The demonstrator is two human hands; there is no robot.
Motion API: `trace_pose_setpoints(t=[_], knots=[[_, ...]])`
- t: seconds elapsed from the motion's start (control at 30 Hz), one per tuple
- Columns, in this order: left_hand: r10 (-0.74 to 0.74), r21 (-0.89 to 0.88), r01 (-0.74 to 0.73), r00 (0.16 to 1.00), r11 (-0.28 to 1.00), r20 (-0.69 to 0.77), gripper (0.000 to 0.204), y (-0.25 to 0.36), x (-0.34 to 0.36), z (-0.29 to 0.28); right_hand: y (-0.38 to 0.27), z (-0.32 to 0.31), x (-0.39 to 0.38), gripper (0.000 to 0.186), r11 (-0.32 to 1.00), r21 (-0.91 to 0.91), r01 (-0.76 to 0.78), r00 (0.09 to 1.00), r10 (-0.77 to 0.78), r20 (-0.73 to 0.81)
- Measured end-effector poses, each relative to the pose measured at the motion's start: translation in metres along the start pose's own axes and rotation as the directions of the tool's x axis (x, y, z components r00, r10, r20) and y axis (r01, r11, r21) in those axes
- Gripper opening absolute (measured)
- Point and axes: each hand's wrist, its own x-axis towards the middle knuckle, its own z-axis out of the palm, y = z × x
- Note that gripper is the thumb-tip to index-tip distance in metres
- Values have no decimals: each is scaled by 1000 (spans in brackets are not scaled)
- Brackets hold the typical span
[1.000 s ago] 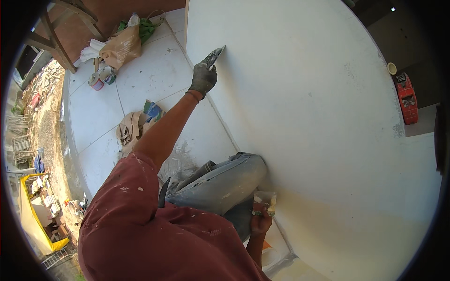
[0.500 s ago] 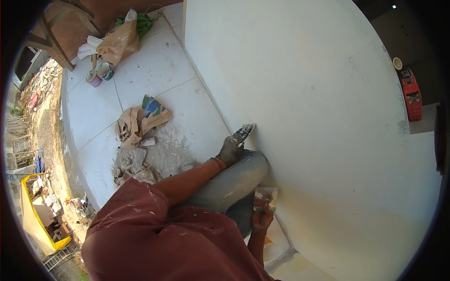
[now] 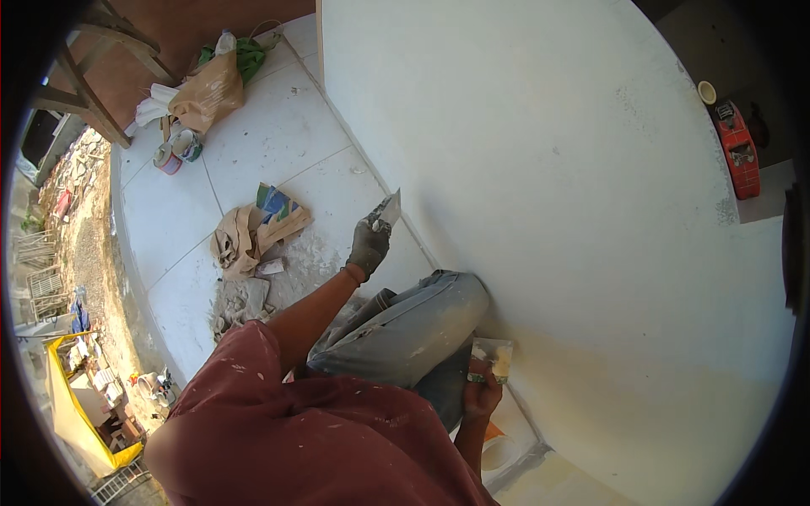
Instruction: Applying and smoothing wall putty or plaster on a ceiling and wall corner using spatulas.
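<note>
My left hand [image 3: 369, 244], in a dark, putty-smeared glove, is closed around a putty knife [image 3: 391, 207]. Its blade points up toward the base of the white wall [image 3: 574, 211] and looks apart from it. Lower down, beside my bent knee [image 3: 456, 295], my bare right hand [image 3: 482, 395] grips a broad scraper [image 3: 491, 357] with pale putty on its blade. The handles of both tools are mostly hidden by my fingers.
Crumpled brown paper [image 3: 239, 240] lies on the dusty tiled floor [image 3: 325, 185]. Two small cans [image 3: 167, 158] and a brown bag [image 3: 208, 94] stand farther off. An orange-and-white container [image 3: 495, 447] sits near my right arm. A red tool [image 3: 740, 152] rests beyond the wall's edge.
My left hand has drawn back left and upward from the wall with the putty knife, its blade now turned more upright. My right hand and scraper have shifted slightly right and down in view.
</note>
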Motion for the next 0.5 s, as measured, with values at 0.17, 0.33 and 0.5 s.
trace_pose_setpoints(t=[0.17, 0.33, 0.5], knots=[[-97, -109, 64, 936, 992, -338, 36, 11, 75, -25, -5, -7, 0, 45, 999, -29, -26, 1000, 26, 14], [-57, -219, 15, 980, 976, -189, 34, -6, 122, -26, -1, -1, 3, 44, 996, 33, -82, 993, 79, 82], [-98, -249, 19, 946, 968, -309, 40, -4, 136, -5, -3, -3, 3, 47, 999, -9, -46, 998, 46, 49]])
